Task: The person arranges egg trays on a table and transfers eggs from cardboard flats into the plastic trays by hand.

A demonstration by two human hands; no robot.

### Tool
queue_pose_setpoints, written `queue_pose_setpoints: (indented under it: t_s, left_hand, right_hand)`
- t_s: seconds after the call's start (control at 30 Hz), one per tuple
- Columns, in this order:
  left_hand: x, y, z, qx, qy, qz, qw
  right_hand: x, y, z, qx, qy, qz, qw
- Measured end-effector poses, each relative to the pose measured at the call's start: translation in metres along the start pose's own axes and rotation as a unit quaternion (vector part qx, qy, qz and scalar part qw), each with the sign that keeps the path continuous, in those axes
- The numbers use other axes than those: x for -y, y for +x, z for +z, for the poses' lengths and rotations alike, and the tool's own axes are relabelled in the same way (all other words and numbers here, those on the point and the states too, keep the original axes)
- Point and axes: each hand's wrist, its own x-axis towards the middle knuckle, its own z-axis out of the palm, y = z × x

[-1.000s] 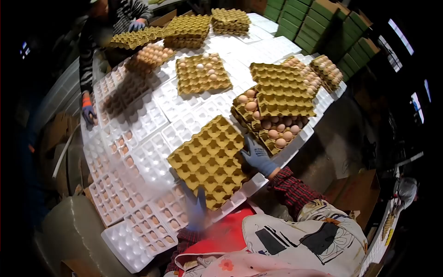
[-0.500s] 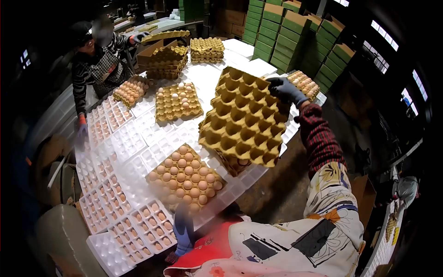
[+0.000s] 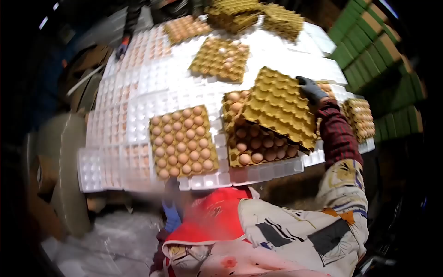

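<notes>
My right hand [image 3: 313, 90], in a grey glove, grips the right edge of an empty yellowish-brown egg tray [image 3: 279, 108]. That tray is tilted above a tray of brown eggs [image 3: 263, 147], covering part of it. My left hand [image 3: 171, 203], in a blue glove, is low at the table's front edge. It is close to the near side of another full egg tray [image 3: 182, 141]; blur smears its fingers. Farther back lies a partly filled egg tray [image 3: 219, 60] with some brown and white eggs.
White plastic trays [image 3: 138, 117] with cups cover the left of the table, many holding eggs. Stacked empty egg trays [image 3: 235, 14] stand at the back. More eggs [image 3: 359, 119] sit at the right edge, beside piled green boxes [image 3: 378, 60]. A co-worker's gloved hand [image 3: 122, 50] is at the far left.
The view has swung round. The empty tray in my right hand has come down and tipped flatter, and the eggs in the tray beneath it now show.
</notes>
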Motion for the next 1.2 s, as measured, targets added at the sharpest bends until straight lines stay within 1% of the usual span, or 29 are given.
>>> queue_pose_setpoints:
  t_s: [0.03, 0.07, 0.1, 0.13, 0.17, 0.23, 0.3, 0.33, 0.4, 0.43, 0.47, 0.5, 0.57, 0.63, 0.7, 0.73, 0.77, 0.8, 0.83, 0.87, 0.9, 0.93, 0.97, 1.03, 1.07, 1.1, 1.13, 1.17, 1.2]
  left_hand:
    - [0.009, 0.004, -0.019, -0.045, 0.211, -0.039, 0.976]
    - [-0.01, -0.008, -0.023, -0.087, 0.049, 0.035, 0.994]
    - [0.007, -0.006, -0.048, -0.113, -0.036, 0.004, 0.993]
    - [0.011, -0.004, -0.062, -0.152, -0.026, 0.045, 0.987]
    - [-0.009, -0.003, -0.063, -0.201, 0.02, 0.032, 0.979]
    - [-0.006, 0.002, -0.081, -0.249, 0.005, 0.046, 0.967]
    - [-0.003, 0.005, -0.086, -0.253, 0.043, 0.03, 0.966]
    - [0.007, 0.001, -0.088, -0.256, 0.041, 0.029, 0.965]
    - [0.04, 0.002, -0.08, -0.218, -0.146, 0.044, 0.964]
    - [0.045, 0.0, -0.069, -0.235, -0.038, 0.043, 0.97]
    - [0.042, 0.002, -0.061, -0.243, -0.212, -0.042, 0.945]
    - [0.027, -0.004, -0.048, -0.157, 0.005, 0.014, 0.987]
    - [0.057, 0.0, -0.051, -0.145, -0.131, -0.035, 0.98]
    - [0.051, 0.006, -0.042, -0.101, -0.148, -0.045, 0.983]
    - [0.041, 0.018, -0.037, -0.068, -0.086, -0.056, 0.992]
    - [0.038, 0.021, -0.035, -0.057, -0.037, -0.02, 0.998]
    - [0.032, 0.022, -0.035, -0.049, 0.019, 0.015, 0.999]
    - [0.024, 0.024, -0.035, -0.034, 0.043, 0.029, 0.998]
    - [0.017, 0.025, -0.037, -0.024, 0.068, 0.041, 0.997]
    - [0.002, 0.026, -0.032, -0.03, -0.021, -0.003, 0.999]
    - [-0.008, 0.029, -0.026, -0.033, 0.063, 0.014, 0.997]
    - [-0.016, 0.036, -0.029, 0.024, 0.193, 0.057, 0.979]
    - [-0.01, 0.043, -0.029, 0.08, 0.261, 0.126, 0.954]
    - [-0.02, 0.059, -0.015, 0.196, 0.399, 0.225, 0.867]
    - [-0.015, 0.067, -0.005, 0.207, 0.434, 0.278, 0.832]
    - [-0.003, 0.075, 0.003, 0.218, 0.465, 0.331, 0.792]
    - [0.009, 0.076, 0.008, 0.223, 0.464, 0.333, 0.79]
    - [0.02, 0.079, 0.012, 0.227, 0.558, 0.322, 0.731]
    - [0.028, 0.083, 0.015, 0.226, 0.644, 0.31, 0.661]
  right_hand:
    - [-0.007, -0.001, 0.003, -0.008, 0.061, 0.005, 0.998]
    - [-0.029, 0.008, 0.001, 0.02, 0.084, -0.004, 0.996]
    - [-0.044, 0.015, -0.002, 0.048, 0.107, -0.011, 0.993]
    - [-0.061, 0.024, -0.004, 0.077, 0.129, -0.017, 0.988]
    - [-0.089, 0.033, 0.001, 0.068, 0.152, -0.044, 0.985]
    - [-0.086, 0.034, 0.004, 0.071, 0.214, -0.043, 0.973]
    - [-0.1, 0.046, 0.002, 0.064, 0.136, -0.07, 0.986]
    - [-0.084, 0.041, -0.002, 0.039, 0.063, -0.046, 0.996]
    - [-0.073, 0.054, -0.01, 0.009, -0.028, -0.009, 1.0]
    - [-0.062, 0.048, -0.02, -0.008, -0.052, -0.001, 0.999]
    - [-0.035, 0.032, -0.018, -0.014, -0.065, -0.001, 0.998]
    - [-0.006, 0.013, -0.012, -0.018, -0.07, 0.001, 0.997]
    - [0.031, -0.005, -0.007, -0.012, -0.076, 0.023, 0.997]
    - [0.025, 0.009, -0.016, 0.024, -0.085, 0.02, 0.996]
    - [0.014, 0.01, -0.011, -0.02, -0.159, -0.008, 0.987]
    - [0.006, 0.013, -0.007, -0.05, -0.183, -0.053, 0.98]
    - [0.003, 0.008, -0.007, -0.054, -0.149, -0.072, 0.985]
    - [0.01, 0.002, -0.019, 0.015, -0.069, -0.003, 0.998]
    - [0.008, -0.002, -0.021, 0.021, -0.051, 0.006, 0.998]
    - [0.003, -0.011, -0.03, 0.011, -0.066, 0.012, 0.998]
    - [-0.005, -0.026, -0.043, -0.004, -0.094, 0.03, 0.995]
    - [-0.017, -0.041, -0.06, -0.022, -0.132, 0.06, 0.989]
    - [-0.028, -0.057, -0.076, -0.045, -0.184, 0.103, 0.976]
    - [-0.03, -0.079, -0.099, -0.098, -0.304, 0.177, 0.931]
    - [-0.019, -0.083, -0.099, -0.142, -0.337, 0.159, 0.917]
    - [-0.008, -0.082, -0.094, -0.208, -0.346, 0.07, 0.912]
    - [0.041, -0.096, -0.071, -0.256, -0.174, -0.034, 0.95]
    - [0.119, -0.116, -0.037, -0.295, 0.006, -0.136, 0.946]
    - [0.19, -0.146, -0.001, -0.226, 0.043, -0.155, 0.961]
